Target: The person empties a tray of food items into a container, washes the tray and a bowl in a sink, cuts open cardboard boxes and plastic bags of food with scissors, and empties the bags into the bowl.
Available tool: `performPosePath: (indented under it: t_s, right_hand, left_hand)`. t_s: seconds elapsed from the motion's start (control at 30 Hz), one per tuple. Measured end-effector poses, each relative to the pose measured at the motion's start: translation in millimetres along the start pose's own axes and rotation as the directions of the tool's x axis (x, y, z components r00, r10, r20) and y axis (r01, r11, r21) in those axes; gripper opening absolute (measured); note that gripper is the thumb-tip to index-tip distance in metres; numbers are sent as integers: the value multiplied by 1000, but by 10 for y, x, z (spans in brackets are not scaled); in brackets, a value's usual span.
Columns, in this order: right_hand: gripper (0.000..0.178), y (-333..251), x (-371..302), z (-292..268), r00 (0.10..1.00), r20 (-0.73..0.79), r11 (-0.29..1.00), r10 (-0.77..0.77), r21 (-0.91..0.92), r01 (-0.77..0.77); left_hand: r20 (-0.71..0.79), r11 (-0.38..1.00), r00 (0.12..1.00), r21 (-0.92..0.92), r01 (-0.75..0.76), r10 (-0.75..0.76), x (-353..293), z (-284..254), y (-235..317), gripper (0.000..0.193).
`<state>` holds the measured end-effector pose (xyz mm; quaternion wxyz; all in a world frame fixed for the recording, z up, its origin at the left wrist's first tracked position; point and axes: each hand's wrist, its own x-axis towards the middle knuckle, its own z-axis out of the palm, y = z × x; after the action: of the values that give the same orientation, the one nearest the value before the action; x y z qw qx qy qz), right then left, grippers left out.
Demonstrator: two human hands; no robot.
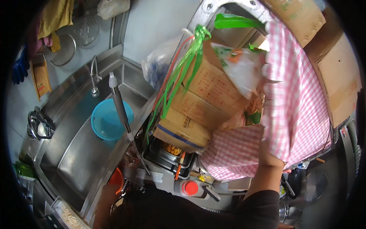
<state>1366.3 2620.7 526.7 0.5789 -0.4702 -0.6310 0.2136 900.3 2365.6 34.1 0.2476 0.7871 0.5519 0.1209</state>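
Observation:
A pink-and-white checkered cloth with a scalloped hem hangs over a metal rack at the right. My right hand is raised against its edge and grips it, the fingers partly hidden by the folds. Behind the cloth, brown cardboard boxes are stacked at a slant. A clear plastic bag with printing lies above them. My left hand is low at the left, beside the sink's front edge and near an orange-red container. Its fingers cannot be made out.
A steel sink with a faucet holds a blue basin. A grey-gripped pole slants across its edge. Green plastic strips hang by the boxes. Below stand black trays and a red-lidded jar.

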Motion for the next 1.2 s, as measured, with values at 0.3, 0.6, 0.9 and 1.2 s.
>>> performPosePath:
  t_s: [0.3,0.6,0.9,1.2]
  right_hand:
    - [38,581,-906,-1375,990,86,994,111,-15,-110]
    - [42,1406,-1575,547,931,343,977,-120,209,49]
    - [67,1913,-1722,1139,981,23,701,-193,-696,154]
    - [70,1610,-2140,717,995,-83,862,60,-498,-94]
  left_hand:
    - [-37,986,995,-133,-98,94,175,11,-76,24]
    - [232,985,957,-46,-169,175,834,-417,442,28]
    - [196,894,875,-171,-415,443,1211,-619,902,45]
    - [-535,816,702,-38,-576,470,2270,-775,2015,84]
